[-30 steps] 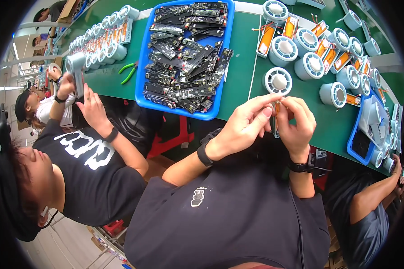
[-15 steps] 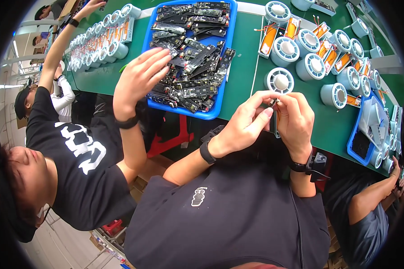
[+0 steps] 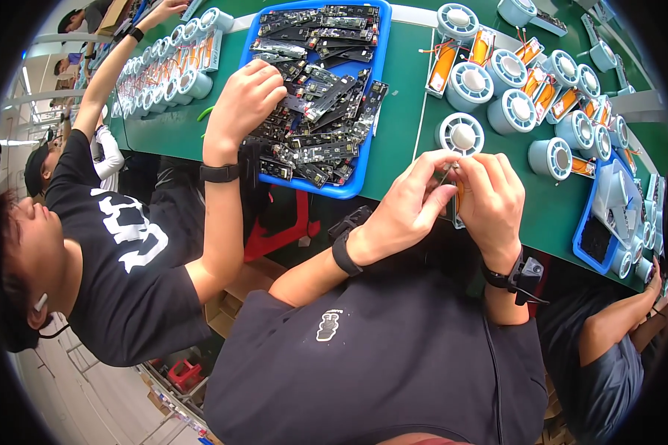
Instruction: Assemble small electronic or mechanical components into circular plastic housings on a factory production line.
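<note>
My left hand [image 3: 404, 211] and my right hand [image 3: 490, 208] meet at the table's near edge, fingertips pinched together. Whatever small part they pinch is mostly hidden by the fingers; a thin dark sliver shows between them. Just beyond the fingertips sits a light-blue round fan-like unit [image 3: 460, 134] with a slotted rim and a pale centre cap. Below the fingers, between my hands, an orange strip in a pale narrow casing [image 3: 459, 209] is partly visible; it seems to belong to that unit.
Left of my hands, a blue tray [image 3: 362, 178] holds a heap of black circuit boards [image 3: 326, 111]. A co-worker's hand [image 3: 246, 104] is over its left edge. Several similar units [image 3: 513, 111] with orange batteries stand to the right, beside a smaller blue tray [image 3: 583, 222]. More units line up far left.
The co-worker's near hand has curled its fingers and lifted slightly at the tray's left side. My fingers have shifted a little, and the dark part between them shows less.
</note>
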